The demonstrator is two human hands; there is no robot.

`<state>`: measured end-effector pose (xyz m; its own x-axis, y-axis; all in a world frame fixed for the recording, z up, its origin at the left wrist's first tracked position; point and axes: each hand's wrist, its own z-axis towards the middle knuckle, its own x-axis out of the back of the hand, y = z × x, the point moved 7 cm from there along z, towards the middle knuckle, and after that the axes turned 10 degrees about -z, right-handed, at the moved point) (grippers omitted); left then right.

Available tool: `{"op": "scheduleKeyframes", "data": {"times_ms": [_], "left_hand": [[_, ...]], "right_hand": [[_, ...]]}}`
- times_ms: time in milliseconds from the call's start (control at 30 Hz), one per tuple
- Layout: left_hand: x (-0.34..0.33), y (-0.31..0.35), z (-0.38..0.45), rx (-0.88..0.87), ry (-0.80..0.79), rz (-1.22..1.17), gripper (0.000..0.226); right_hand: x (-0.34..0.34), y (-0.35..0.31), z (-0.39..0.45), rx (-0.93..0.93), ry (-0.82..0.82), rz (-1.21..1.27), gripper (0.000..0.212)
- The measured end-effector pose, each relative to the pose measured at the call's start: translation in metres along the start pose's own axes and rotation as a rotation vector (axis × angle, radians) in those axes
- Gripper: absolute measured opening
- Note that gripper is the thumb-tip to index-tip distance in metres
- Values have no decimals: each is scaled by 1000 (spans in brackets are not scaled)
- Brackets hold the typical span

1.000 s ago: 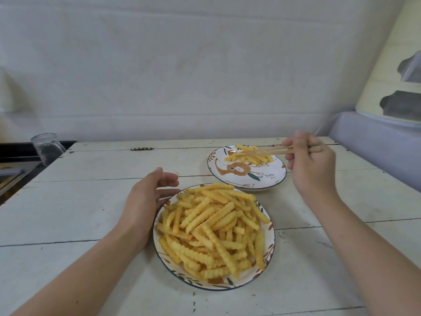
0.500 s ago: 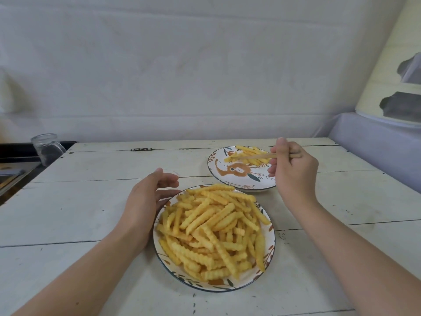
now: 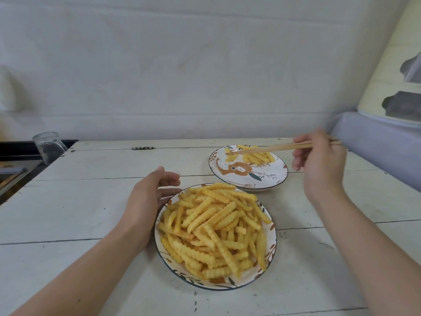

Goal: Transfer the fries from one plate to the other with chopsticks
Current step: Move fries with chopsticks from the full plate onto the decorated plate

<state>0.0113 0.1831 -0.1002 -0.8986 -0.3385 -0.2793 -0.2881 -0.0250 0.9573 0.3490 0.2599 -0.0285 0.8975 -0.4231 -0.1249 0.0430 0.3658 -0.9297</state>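
The fries (image 3: 216, 229) are divided between two plates. The near plate (image 3: 272, 242) carries a tall heap that covers almost all of its face; only the patterned rim shows around the pile. The far plate (image 3: 271, 182) holds a small cluster (image 3: 258, 156) at its rear edge, with most of its painted face bare. Judged from these quantities, the transfer is at an early stage: a few pieces are delivered and the bulk remains to be moved.

The chopsticks (image 3: 273, 148) lie nearly level above the small cluster, tips pointing left. Whether a fry sits between the tips cannot be told, since the tips overlap fries lying on the plate.

The right hand (image 3: 321, 160) has its grip closed round the rear part of the chopsticks, fingers curled about the shafts. The left hand (image 3: 149, 199) rests against the left rim of the near plate, fingers relaxed and spread, holding nothing.

Both plates stand close together on the white plank surface (image 3: 91, 206). A clear glass jar (image 3: 49, 147) stands well apart at the far left.
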Motion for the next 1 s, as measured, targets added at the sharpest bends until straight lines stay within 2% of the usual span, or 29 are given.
{"op": "scheduleKeyframes", "data": {"times_ms": [100,167,400,567,667,800,867,933,1000], "left_hand": [[-1,0,0,2,-3,-11,42],[-1,0,0,5,-2,-18,43],[-1,0,0,2,0,-19,44],[1,0,1,-18,0,-5,43],[2,0,1,-13,5,-8,43],[1,0,1,-8,5,-10,42],[0,-1,1,-7,3,-4,43],[1,-1,2,-9,6,5,43],[2,-1,3,-15,17,10,43]], "right_hand": [[2,-13,0,-116,-115,241,51],[-5,-20,-6,-141,-203,316,53],[-40,-20,-40,-121,-385,219,59],[-50,-16,-50,-82,-471,103,55],[-42,-18,-42,-75,-411,109,53],[-13,-14,-17,-93,-139,168,50],[6,-10,-4,-45,-7,86,47],[15,-8,4,62,35,-83,43],[13,-5,4,133,-5,-163,40]]}}
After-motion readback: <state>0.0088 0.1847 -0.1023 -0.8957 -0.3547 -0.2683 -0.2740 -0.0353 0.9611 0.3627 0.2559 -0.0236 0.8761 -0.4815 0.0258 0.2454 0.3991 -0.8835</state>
